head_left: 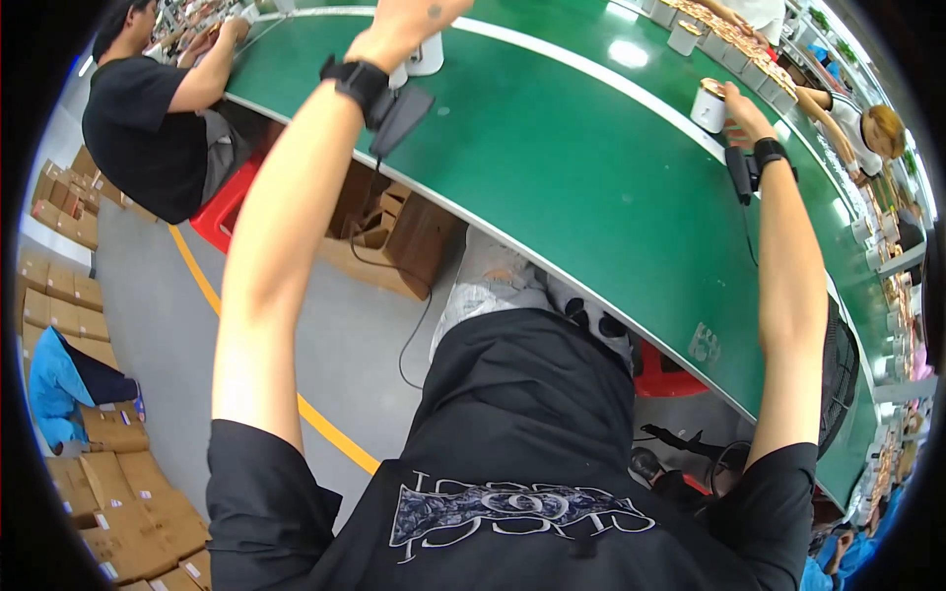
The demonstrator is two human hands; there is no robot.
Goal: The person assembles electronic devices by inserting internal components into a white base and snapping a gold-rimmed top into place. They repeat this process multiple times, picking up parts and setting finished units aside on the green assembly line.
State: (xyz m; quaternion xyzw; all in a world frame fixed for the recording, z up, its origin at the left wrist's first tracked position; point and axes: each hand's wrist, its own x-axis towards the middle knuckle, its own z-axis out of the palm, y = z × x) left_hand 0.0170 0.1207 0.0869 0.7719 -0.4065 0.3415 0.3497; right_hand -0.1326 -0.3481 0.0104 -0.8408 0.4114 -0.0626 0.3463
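Observation:
My right hand (749,116) is at the far right of the green table, its fingers curled around the side of a white canister (709,106) with a copper-coloured top. The canister stands upright near the white line on the table. My left hand (409,25) reaches to the top edge of the view, and its fingers are cut off there. Just under that hand a white canister (427,59) stands on the table, partly hidden by the hand and wrist. Both wrists wear black straps with a dark cabled device.
The green table (552,148) curves across the view. Rows of similar canisters (734,54) line its far side, where other people work. A person in black sits on a red stool (225,212) at left. Cardboard boxes (128,512) are stacked at far left; an open carton (394,241) is under the table.

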